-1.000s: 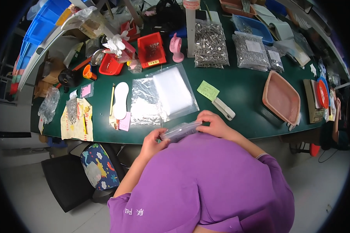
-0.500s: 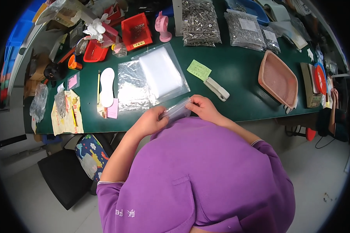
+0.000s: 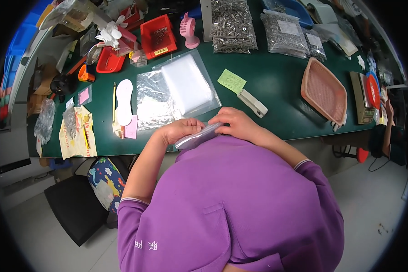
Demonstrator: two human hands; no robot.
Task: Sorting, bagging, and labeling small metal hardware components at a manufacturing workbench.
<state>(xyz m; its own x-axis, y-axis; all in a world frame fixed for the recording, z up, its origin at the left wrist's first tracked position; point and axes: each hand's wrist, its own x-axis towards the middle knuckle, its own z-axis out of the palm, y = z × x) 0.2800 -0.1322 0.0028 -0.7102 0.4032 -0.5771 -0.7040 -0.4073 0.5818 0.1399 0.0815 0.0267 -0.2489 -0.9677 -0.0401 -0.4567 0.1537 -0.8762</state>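
Observation:
At the near edge of the green table, a clear plastic bag (image 3: 196,139) is held between my two hands, close against the purple shirt. My left hand (image 3: 182,130) grips its upper edge with thumb and fingers closed. My right hand (image 3: 235,121) pinches the same edge a little further right, and the hands nearly meet. Just beyond them lie a stack of clear plastic bags (image 3: 188,86) and a flat, shiny clear bag (image 3: 152,102). A white stapler (image 3: 253,104) and a green paper slip (image 3: 231,81) rest to the right of the stack.
Large bags of small metal parts (image 3: 233,27) stand at the back. A pink basket (image 3: 324,93) sits at the right, red bins (image 3: 157,37) and a pink fan (image 3: 189,31) at the back left. A white insole (image 3: 124,102) lies left. Another person's arm (image 3: 388,122) shows far right.
My left hand has slid up along the bag's edge, closer to my right hand. The bag's lower left end now shows below my left hand.

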